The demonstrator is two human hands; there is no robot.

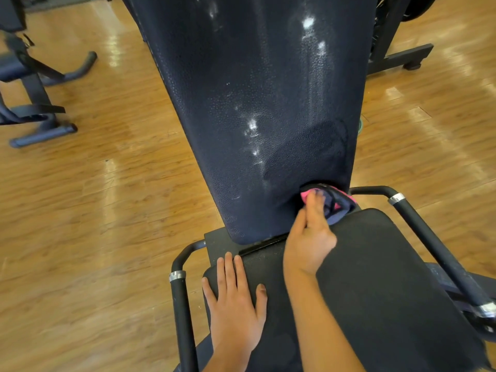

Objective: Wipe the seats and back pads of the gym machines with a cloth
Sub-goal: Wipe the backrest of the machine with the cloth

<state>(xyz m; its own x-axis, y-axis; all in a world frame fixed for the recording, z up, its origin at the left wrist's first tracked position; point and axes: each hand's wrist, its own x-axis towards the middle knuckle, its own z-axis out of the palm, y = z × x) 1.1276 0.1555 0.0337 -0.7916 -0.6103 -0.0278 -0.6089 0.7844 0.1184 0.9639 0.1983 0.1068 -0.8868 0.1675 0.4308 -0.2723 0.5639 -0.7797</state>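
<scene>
Down at the bottom right corner of the back pad (257,108), just above the gap where it meets the seat (375,277), I have the right hand (308,237) curled around a bunched pink and navy cloth (331,202), thumb and fingers pinched closed on it and pressing it flat against the vinyl. A darker, cleaner patch shows just above the cloth, while pale smears and spots run up the middle and the upper right of the pad, so I judge the pad only partly done. To do this well I should keep firm, even pressure, sweep in overlapping strokes from the cleaned patch toward those smears, and refold the cloth to a fresh face if it starts to streak. My left hand (236,299) lies spread, palm down, on the front left of the seat, holding nothing, bracing me. The seat itself looks not yet wiped, though I cannot tell for certain.
</scene>
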